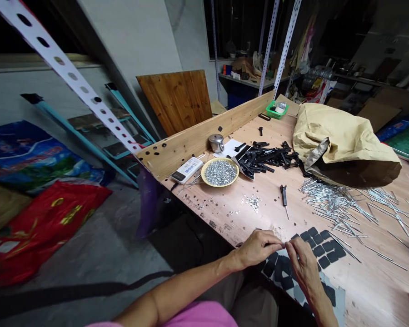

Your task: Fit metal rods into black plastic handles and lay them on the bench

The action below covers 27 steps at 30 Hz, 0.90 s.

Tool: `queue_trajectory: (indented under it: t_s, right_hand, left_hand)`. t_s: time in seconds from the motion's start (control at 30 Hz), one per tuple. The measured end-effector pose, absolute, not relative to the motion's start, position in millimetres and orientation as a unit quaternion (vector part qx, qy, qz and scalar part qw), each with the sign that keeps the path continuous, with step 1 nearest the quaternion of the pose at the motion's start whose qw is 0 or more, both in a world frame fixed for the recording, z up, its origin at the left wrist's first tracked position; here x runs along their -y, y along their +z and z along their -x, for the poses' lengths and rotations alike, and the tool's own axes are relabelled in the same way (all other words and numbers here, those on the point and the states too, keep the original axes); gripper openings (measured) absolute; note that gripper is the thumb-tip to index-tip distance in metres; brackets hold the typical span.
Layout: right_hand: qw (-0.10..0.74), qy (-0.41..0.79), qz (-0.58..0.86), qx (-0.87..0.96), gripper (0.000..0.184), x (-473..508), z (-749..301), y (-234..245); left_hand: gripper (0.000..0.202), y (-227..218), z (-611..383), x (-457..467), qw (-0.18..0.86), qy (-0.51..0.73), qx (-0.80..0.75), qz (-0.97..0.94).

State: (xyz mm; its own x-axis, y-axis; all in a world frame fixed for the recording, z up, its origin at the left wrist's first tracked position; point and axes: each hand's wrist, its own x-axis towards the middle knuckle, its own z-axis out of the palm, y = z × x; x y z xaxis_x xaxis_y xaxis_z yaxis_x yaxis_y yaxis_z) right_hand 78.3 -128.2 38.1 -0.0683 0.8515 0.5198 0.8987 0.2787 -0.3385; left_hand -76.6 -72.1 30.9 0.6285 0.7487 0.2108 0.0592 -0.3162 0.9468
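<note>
My left hand (258,248) and my right hand (302,260) meet over the table's near edge, fingertips almost touching. Both are closed in a pinch; whatever sits between the fingers is too small and hidden to name. Beneath and beside them lie flat black rounded-square pads (323,262), some in rows on the table and others on a grey sheet (339,297). Beyond the hands, a black plastic piece with a thin metal rod (284,196) lies by itself. Small shiny metal pieces (254,203) are scattered to its left.
A yellow bowl (221,185) holds many small metal pieces. Behind it stand a lidded metal pot (216,143) and a white-and-grey box (187,170). Black plastic parts (266,159) are heaped beside a large paper sack (344,136). Thin metal rods (337,204) spread across the right. A wooden board (204,136) edges the table.
</note>
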Motion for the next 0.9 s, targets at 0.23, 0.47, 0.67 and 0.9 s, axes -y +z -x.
queue_trajectory:
  t_s: [0.23,0.47,0.67,0.9]
  right_hand:
    - [0.255,-0.003,0.650,0.716,0.048,130.6,-87.2,48.0]
    - [0.282,0.056,0.589,0.755,0.038,131.1,-92.7,57.1]
    - [0.244,-0.043,0.579,0.776,0.051,129.1,-88.2,50.6]
    - [0.359,0.141,0.715,0.583,0.050,138.9,-86.5,52.6]
  left_hand:
    - [0.018,34.2,73.9,71.8,0.567,0.323,-0.291,-0.700]
    - [0.017,37.2,74.6,69.9,0.573,0.312,-0.302,-0.695]
    - [0.018,35.2,73.6,77.7,0.519,0.306,-0.283,-0.746]
    - [0.034,38.8,64.3,77.6,0.748,0.322,-0.324,-0.482]
